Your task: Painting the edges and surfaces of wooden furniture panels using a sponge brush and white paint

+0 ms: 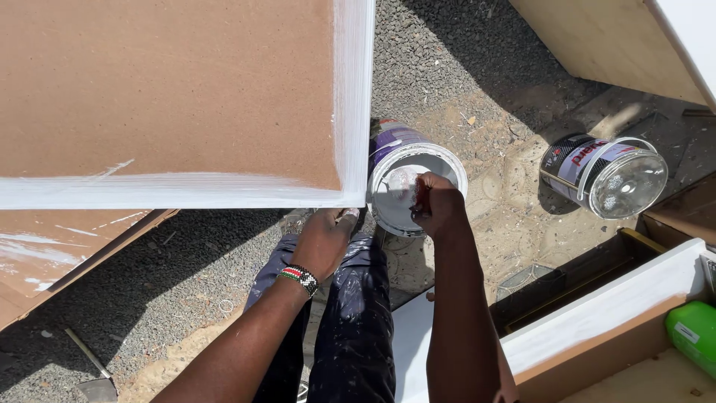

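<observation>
A brown board (pixel 164 89) with white-painted edges fills the upper left. My left hand (pixel 322 240), with a beaded bracelet at the wrist, grips the board's lower right corner from beneath. My right hand (pixel 436 205) is closed on what looks like a brush handle, dipped over an open paint can (pixel 406 175) holding white paint. The brush head is hidden by the hand. The can stands on the gravel just right of the board's corner.
A second tin (pixel 604 175) with a shiny open top stands to the right on sandy ground. Wooden panels with white edges (pixel 611 306) lie at lower right beside a green bottle (pixel 693 332). Another board (pixel 619 45) leans at top right.
</observation>
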